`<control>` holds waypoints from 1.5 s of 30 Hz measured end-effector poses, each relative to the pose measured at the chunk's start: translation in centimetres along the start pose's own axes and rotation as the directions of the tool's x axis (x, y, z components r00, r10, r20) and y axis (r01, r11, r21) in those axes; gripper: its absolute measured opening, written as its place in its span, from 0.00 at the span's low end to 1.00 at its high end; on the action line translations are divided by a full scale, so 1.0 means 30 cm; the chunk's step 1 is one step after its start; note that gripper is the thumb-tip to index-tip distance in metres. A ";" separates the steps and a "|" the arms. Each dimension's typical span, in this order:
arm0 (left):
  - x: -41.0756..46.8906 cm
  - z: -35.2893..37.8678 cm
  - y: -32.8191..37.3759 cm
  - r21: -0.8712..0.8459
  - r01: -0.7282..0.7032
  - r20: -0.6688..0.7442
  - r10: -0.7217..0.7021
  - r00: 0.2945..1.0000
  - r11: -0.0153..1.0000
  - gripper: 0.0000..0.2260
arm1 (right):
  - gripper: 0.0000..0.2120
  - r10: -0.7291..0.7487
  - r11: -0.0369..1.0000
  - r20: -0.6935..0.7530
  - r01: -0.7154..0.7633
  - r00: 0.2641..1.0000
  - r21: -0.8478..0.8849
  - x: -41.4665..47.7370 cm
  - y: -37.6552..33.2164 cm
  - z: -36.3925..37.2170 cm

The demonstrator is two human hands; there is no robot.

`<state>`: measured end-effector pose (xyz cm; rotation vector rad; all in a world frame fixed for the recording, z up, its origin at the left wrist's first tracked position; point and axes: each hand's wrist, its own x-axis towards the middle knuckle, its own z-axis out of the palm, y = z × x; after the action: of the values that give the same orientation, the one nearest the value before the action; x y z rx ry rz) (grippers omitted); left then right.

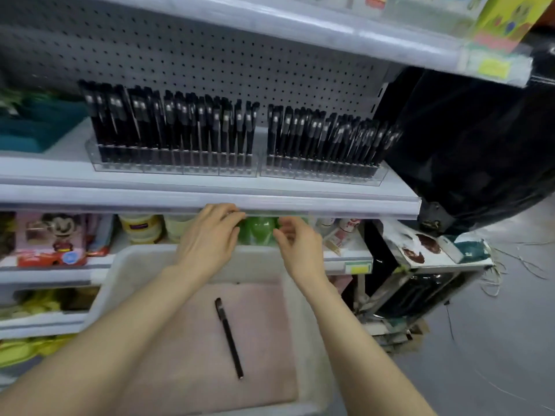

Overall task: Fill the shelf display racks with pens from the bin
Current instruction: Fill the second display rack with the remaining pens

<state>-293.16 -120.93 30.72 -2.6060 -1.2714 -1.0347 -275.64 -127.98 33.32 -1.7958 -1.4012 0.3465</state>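
Pen [228, 337], the only one visible in the bin [103, 283], lies loose mid-floor on the pink liner [180, 364], cap toward the far edge. It looks light, stiff and apt to roll, so a mid-barrel pinch should suit. The left hand [207, 235] and right hand [295, 240] hover over the bin's far edge, just under the shelf lip [120, 199], fingers loosely bent, holding nothing. The racks [174, 168] above look nearly full.

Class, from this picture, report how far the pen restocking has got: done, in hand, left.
Done: the left rack and right rack look packed with black pens. In hand: nothing; the left hand and right hand hover empty over the bin. Left: one last pen lies in it.
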 end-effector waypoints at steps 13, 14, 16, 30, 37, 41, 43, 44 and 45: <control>-0.275 0.010 -0.116 0.102 0.014 0.155 -0.030 0.988 0.995 0.28 | 0.18 0.367 0.805 0.541 0.034 0.757 -0.593 -0.274 0.003 0.243; -0.278 0.013 -0.113 0.099 0.024 0.150 -0.039 0.988 0.995 0.28 | 0.15 0.360 0.807 0.528 0.027 0.770 -0.590 -0.275 0.009 0.247; -0.282 0.014 -0.107 0.093 0.039 0.140 -0.052 0.989 0.995 0.29 | 0.11 0.356 0.820 0.503 -0.006 0.788 -0.572 -0.276 0.020 0.249; -0.188 -0.014 -0.061 0.114 0.172 0.165 -0.189 0.968 0.979 0.10 | 0.03 0.177 0.895 0.408 -0.319 0.896 0.313 -0.150 0.035 0.045; 0.055 -0.005 0.122 -0.002 0.043 0.074 -0.043 0.996 0.999 0.09 | 0.05 0.173 0.885 0.141 -0.217 0.975 0.412 0.004 0.080 -0.192; 0.236 0.032 0.263 -0.044 -0.024 0.069 0.028 0.997 0.999 0.12 | 0.04 0.175 0.904 -0.036 -0.147 0.984 0.401 0.115 0.133 -0.356; 0.319 0.060 0.317 -0.023 -0.053 0.077 0.054 0.996 0.998 0.14 | 0.04 0.160 0.930 -0.123 -0.108 0.979 0.352 0.172 0.169 -0.434; 0.358 0.073 0.339 -0.004 -0.068 0.076 0.068 0.995 0.998 0.15 | 0.05 0.143 0.944 -0.166 -0.084 0.976 0.320 0.201 0.186 -0.468; 0.396 0.087 0.357 0.014 -0.080 0.073 0.078 0.994 0.997 0.16 | 0.05 0.122 0.954 -0.211 -0.057 0.970 0.293 0.232 0.202 -0.503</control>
<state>-278.88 -119.07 38.17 -2.6800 -1.1749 -0.9209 -259.36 -128.44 40.20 -1.6075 -1.0539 0.3587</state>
